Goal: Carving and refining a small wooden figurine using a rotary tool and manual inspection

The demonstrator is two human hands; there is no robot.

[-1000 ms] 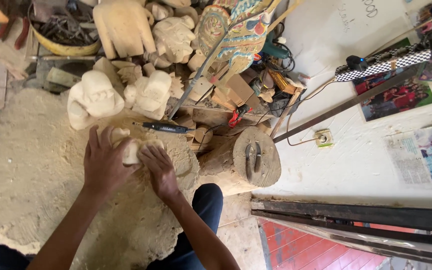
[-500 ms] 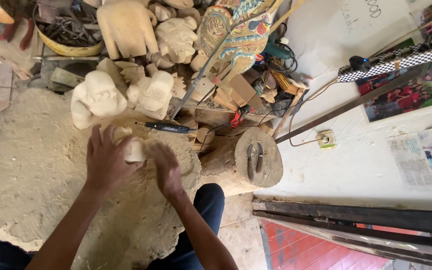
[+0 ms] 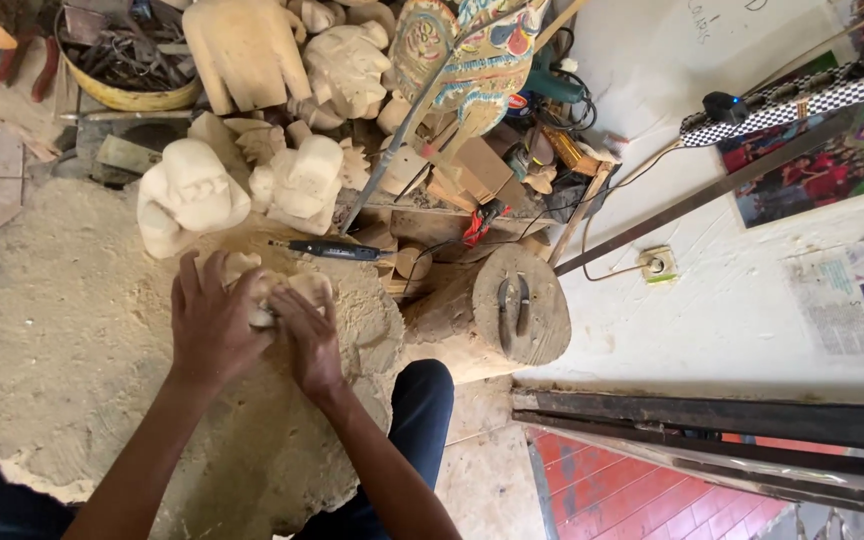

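Note:
Both my hands grip a small pale wooden carving [image 3: 297, 288] over a mound of sawdust [image 3: 72, 340]. My left hand [image 3: 214, 325] wraps over its left side, fingers spread across the top. My right hand [image 3: 310, 338] clasps its right side; the two hands touch. Most of the carving is hidden under my fingers. A dark pen-shaped rotary tool [image 3: 334, 250] lies just beyond the carving on the sawdust.
Rough pale wooden figures [image 3: 190, 192] [image 3: 304, 180] stand behind the mound. A wooden stump [image 3: 512, 318] with two metal tools on top sits to the right. A yellow bowl of tools [image 3: 132, 70], a painted flat puppet [image 3: 472, 50] and cables crowd the back.
My hands have closed together around the carving; the right hand moved up against the left, covering more of the piece. The view shifted slightly.

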